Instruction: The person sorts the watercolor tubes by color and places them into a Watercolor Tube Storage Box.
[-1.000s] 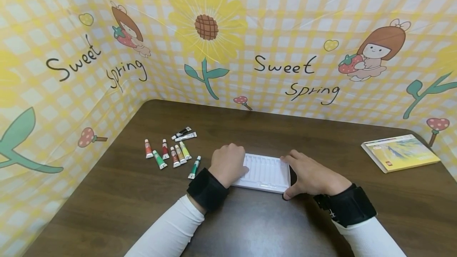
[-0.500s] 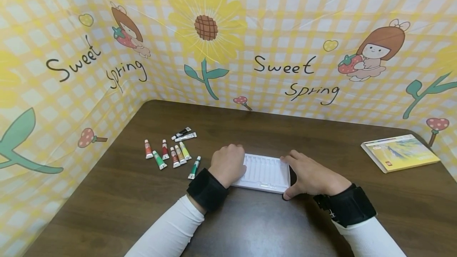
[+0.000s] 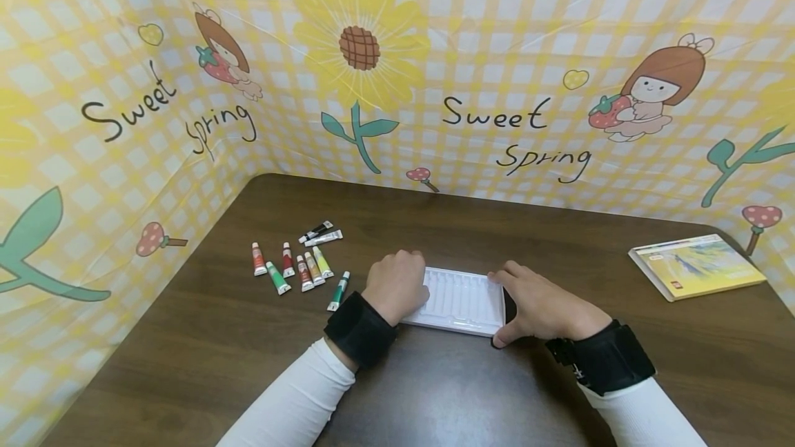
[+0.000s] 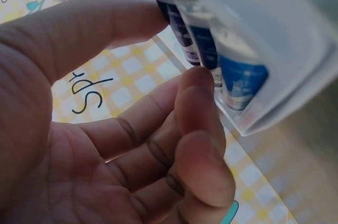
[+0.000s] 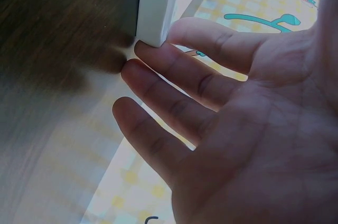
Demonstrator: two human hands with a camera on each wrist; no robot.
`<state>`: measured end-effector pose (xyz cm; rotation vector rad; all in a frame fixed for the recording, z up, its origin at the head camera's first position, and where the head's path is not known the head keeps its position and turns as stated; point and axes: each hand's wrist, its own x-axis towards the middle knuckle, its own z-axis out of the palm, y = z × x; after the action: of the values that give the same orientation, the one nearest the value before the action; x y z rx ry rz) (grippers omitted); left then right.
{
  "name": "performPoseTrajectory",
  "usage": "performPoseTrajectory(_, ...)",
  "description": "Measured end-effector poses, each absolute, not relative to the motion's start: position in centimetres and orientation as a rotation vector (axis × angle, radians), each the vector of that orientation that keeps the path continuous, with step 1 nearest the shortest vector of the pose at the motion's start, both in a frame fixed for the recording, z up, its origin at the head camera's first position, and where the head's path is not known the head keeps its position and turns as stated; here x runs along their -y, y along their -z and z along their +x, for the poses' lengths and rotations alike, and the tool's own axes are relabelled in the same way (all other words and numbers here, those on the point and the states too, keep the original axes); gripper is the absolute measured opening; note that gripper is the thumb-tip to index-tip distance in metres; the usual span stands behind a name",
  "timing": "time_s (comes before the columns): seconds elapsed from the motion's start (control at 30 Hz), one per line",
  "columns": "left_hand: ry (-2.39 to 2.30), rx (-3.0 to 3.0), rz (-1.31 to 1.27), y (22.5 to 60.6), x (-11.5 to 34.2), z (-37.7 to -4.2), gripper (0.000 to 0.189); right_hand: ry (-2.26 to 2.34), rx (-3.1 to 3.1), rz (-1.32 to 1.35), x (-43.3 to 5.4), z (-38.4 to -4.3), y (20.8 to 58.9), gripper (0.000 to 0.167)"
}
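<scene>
A white plastic paint tray point(image 3: 466, 301) with ridged slots lies in front of me. Over its left end is my left hand point(image 3: 394, 287), fingers curled. In the left wrist view, the thumb and fingertips meet a purple-labelled paint tube point(image 4: 185, 39) in the tray, with blue paint tubes point(image 4: 240, 78) beside it; the head view hides these tubes beneath the hand. My right hand point(image 3: 546, 305) holds the tray's right end, thumb at the near corner and fingers at the far one. In the right wrist view, fingertips touch the tray's white edge point(image 5: 158, 12), the other fingers stretched out.
Several loose paint tubes in red, green, brown and yellow point(image 3: 304, 272) lie left of the tray, with a black tube point(image 3: 317, 230) behind them. A dark green tube point(image 3: 338, 292) is close to my left wrist. A yellow box point(image 3: 698, 267) lies far right on the brown table point(image 3: 447, 399).
</scene>
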<state>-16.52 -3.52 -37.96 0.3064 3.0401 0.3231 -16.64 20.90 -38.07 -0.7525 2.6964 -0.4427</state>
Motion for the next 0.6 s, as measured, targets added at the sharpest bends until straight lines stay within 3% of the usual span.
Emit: performPoseTrajectory(0.6,-0.365,-2.995,0.312,37.81,3.57,-16.55,0.025,0.461,-2.684,-0.743,-20.92,-16.59,38.00,0.099)
